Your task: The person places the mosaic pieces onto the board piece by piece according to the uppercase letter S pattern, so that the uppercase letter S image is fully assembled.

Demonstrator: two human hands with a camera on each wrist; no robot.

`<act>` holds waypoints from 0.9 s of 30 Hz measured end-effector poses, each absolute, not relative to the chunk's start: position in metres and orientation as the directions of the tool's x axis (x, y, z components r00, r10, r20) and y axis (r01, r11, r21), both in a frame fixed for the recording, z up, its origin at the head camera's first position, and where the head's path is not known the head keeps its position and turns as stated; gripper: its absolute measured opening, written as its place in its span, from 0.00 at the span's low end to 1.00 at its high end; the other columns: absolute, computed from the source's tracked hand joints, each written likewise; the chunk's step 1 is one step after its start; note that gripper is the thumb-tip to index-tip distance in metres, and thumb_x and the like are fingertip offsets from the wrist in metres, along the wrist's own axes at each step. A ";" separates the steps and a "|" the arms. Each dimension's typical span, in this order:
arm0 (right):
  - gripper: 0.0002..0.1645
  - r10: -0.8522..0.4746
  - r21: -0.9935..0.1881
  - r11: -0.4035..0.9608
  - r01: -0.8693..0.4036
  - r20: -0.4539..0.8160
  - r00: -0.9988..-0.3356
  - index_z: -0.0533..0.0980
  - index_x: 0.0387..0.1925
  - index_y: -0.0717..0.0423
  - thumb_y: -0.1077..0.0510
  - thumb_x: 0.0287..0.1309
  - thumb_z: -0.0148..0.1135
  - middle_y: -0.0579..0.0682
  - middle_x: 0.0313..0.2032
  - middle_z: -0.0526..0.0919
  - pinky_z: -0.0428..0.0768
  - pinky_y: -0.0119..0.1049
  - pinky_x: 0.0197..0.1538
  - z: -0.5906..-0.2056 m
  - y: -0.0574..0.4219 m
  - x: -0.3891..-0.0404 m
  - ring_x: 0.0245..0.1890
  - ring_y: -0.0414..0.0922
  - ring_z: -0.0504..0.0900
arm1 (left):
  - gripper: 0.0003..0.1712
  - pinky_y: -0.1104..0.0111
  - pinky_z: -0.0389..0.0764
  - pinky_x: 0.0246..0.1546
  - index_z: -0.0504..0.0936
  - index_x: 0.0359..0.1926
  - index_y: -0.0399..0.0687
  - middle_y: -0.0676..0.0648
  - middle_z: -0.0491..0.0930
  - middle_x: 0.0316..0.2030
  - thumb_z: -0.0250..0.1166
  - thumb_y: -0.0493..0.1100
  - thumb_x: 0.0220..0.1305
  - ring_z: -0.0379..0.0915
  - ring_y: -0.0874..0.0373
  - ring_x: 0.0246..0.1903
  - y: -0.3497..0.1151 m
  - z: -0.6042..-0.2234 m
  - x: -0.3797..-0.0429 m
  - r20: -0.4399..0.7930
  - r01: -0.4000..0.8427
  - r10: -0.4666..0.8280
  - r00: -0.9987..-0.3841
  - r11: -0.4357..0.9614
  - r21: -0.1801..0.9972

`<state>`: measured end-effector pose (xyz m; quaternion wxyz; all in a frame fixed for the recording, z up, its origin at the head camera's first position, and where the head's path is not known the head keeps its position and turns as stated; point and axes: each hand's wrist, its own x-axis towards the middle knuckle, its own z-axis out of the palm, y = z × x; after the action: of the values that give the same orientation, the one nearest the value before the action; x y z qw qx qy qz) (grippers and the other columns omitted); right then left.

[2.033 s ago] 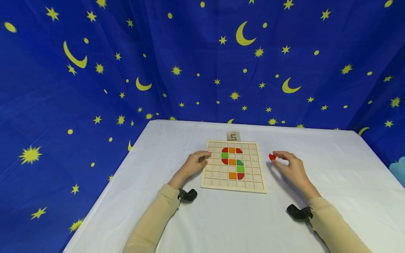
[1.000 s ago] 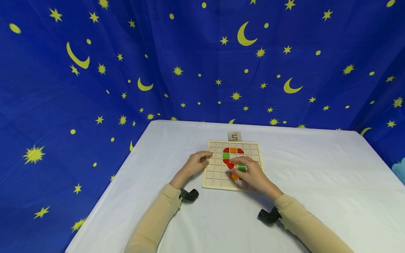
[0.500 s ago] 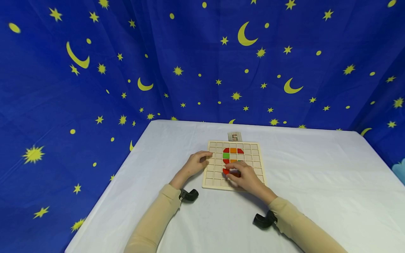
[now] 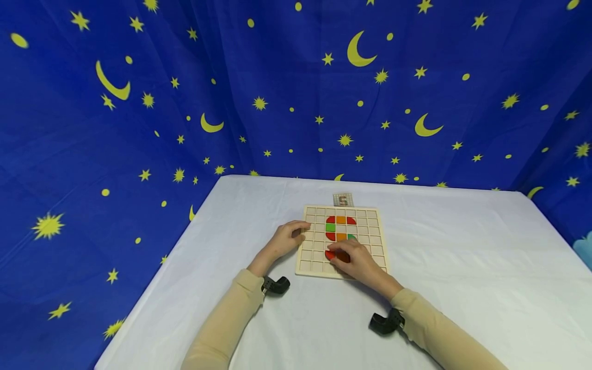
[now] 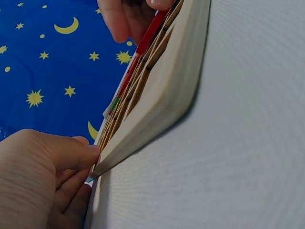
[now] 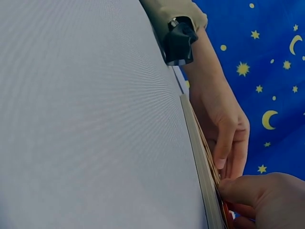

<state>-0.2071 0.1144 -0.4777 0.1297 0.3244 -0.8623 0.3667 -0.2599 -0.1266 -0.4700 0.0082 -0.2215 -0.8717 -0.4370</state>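
Note:
A wooden grid board (image 4: 314, 257) lies on the table, with red, orange and green tiles set in its cells in a curving pattern. My left hand (image 4: 284, 240) holds the board's left edge, its thumb on the rim in the left wrist view, where the board's pale side (image 5: 176, 90) shows close up. Over the lower middle of the grid, my right hand (image 4: 358, 262) pinches a red quarter-round tile (image 4: 330, 254) between thumb and fingers, right at a cell left of the pattern. That hand covers the lower right tiles.
A small card (image 4: 343, 200) with a grid and an S-like figure lies just behind the board. White cloth (image 4: 462, 246) covers the table. Behind it hangs a blue curtain (image 4: 296, 77) with yellow stars and moons. Black camera mounts (image 4: 386, 322) sit on both wrists.
My right hand has carried the red tile from right of the board leftward over it, then down to a lower cell. My left hand has stayed at the board's left edge.

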 end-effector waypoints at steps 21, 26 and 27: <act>0.17 -0.482 -0.541 0.517 -0.663 0.456 -0.748 0.81 0.45 0.55 0.60 0.50 0.70 0.50 0.44 0.82 0.76 0.45 0.50 -0.480 0.115 -0.208 0.47 0.48 0.77 | 0.19 0.63 0.72 0.55 0.78 0.55 0.37 0.41 0.76 0.53 0.60 0.31 0.61 0.72 0.49 0.54 -0.128 -0.470 -0.258 0.230 0.414 0.386 -0.893 0.510 0.754; 0.17 -0.482 -0.547 0.516 -0.659 0.451 -0.751 0.81 0.45 0.56 0.61 0.51 0.70 0.50 0.44 0.82 0.76 0.45 0.50 -0.480 0.116 -0.208 0.47 0.47 0.77 | 0.19 0.63 0.73 0.55 0.78 0.55 0.37 0.41 0.77 0.53 0.61 0.31 0.61 0.72 0.49 0.54 -0.128 -0.470 -0.258 0.235 0.418 0.385 -0.892 0.511 0.751; 0.17 -0.482 -0.548 0.517 -0.657 0.448 -0.753 0.81 0.45 0.55 0.61 0.51 0.70 0.50 0.44 0.82 0.76 0.45 0.50 -0.480 0.116 -0.208 0.47 0.47 0.77 | 0.19 0.62 0.73 0.55 0.78 0.55 0.37 0.41 0.77 0.53 0.61 0.31 0.61 0.72 0.50 0.54 -0.128 -0.470 -0.259 0.233 0.417 0.385 -0.893 0.513 0.750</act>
<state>-0.2082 0.1156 -0.4798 0.1207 0.3302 -0.8626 0.3639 -0.2585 -0.1278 -0.4701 0.0185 -0.2307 -0.8696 -0.4362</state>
